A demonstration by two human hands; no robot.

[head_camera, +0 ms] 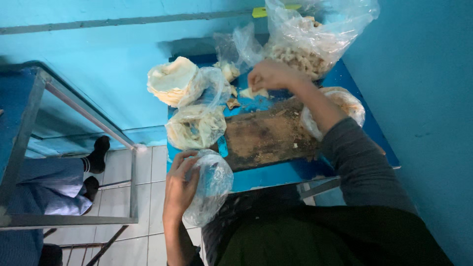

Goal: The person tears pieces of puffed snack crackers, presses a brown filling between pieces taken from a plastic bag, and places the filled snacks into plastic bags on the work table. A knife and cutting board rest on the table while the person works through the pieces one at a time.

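Fingers [183, 165] of our left hand [178, 189] curled around a small clear bag [211, 184], gripping it just off the table's near edge, mouth up as if kept ready for filling. Farther in, a worn wooden board [268, 135] lay on the blue table [276, 175], with a bag of flat rounds [196, 127] at the board's left. Beyond the board, our right hand [271, 75] pinched a pale dough piece [253, 92] against the tabletop. At the far edge slumped a large open bag of pale chunks [308, 47], within easy reach.

Left hand [180, 184] grips clear plastic bag [211, 186] at table edge; right hand [270, 75] pinches dough piece [254, 92] above wooden board [268, 133].
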